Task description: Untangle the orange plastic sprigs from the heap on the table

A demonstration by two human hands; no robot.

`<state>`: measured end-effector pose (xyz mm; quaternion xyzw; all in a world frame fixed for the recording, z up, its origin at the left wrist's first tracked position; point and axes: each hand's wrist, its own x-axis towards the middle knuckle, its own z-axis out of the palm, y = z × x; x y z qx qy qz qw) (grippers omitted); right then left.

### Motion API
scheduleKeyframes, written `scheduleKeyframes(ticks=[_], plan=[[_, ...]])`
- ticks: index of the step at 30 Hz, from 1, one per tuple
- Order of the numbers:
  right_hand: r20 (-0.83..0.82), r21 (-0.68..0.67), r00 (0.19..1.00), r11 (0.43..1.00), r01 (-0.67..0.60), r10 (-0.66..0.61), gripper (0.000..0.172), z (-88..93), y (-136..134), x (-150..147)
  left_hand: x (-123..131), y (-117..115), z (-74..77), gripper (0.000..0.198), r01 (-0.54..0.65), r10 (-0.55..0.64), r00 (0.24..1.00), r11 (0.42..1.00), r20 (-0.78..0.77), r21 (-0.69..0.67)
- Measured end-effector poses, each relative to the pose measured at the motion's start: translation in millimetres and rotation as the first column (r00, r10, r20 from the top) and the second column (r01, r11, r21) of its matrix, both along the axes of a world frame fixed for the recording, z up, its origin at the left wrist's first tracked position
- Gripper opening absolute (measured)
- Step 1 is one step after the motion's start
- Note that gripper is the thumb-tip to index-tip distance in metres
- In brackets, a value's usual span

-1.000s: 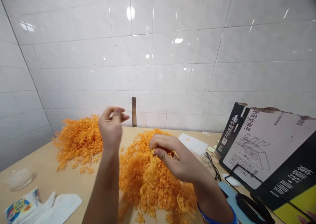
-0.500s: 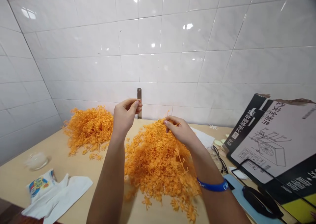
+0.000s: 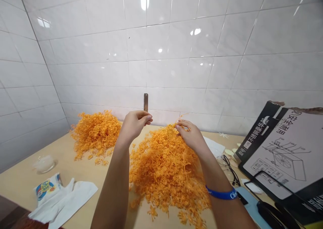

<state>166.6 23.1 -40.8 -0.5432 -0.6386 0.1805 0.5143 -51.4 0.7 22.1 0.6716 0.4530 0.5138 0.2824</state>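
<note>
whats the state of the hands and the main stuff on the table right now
left hand, raised, fingertips pinched together
right hand, fingers curled at the near heap's top, grip unclear
near orange heap, loose, tangled
left orange heap, loose, hands off it
white tissue, unfolded, creased
cardboard box, torn along its top edge
blue wristband, worn on right arm
</note>
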Motion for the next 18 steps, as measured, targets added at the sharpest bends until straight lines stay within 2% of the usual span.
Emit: scheduleKeyframes(ticks=[5,8,10,12,14,15,16,18], plan=[[0.034,-0.023,0.999,1.000,-0.013,0.014,0.026,0.4,-3.5,0.8,-0.6,4.5,-2.6,0.023,-0.010,0.010,1.000,1.000,0.001,0.028],[0.075,-0.016,0.997,1.000,-0.009,0.010,0.023,3.2,-7.1,2.4,0.4,-5.0,1.7,0.022,-0.013,0.015,1.000,0.996,-0.019,0.087],[0.106,-0.028,0.994,1.000,-0.005,0.008,0.022,5.6,-10.3,3.7,2.3,-27.5,8.8,0.021,-0.045,0.051,0.998,0.984,-0.026,0.171],[0.136,-0.033,0.991,0.999,0.012,-0.007,0.023,7.3,-12.7,5.2,2.3,-62.8,14.8,0.021,-0.126,0.131,0.991,0.950,0.004,0.285],[0.159,-0.010,0.987,0.999,0.033,-0.031,0.022,7.7,-13.1,6.9,-3.6,-103.3,13.3,0.023,-0.233,0.221,0.972,0.916,0.075,0.326],[0.166,0.008,0.985,0.999,0.041,-0.042,0.022,7.3,-12.3,7.7,-9.6,-122.4,8.1,0.025,-0.271,0.260,0.963,0.915,0.078,0.299],[0.172,0.024,0.984,0.999,0.040,-0.044,0.021,6.4,-10.9,8.4,-17.6,-139.6,-0.2,0.025,-0.260,0.260,0.965,0.934,0.032,0.246],[0.178,0.048,0.984,0.999,0.012,-0.020,0.022,3.2,-6.7,9.2,-37.6,-167.7,-24.7,0.021,-0.166,0.172,0.973,0.985,-0.154,0.054]])
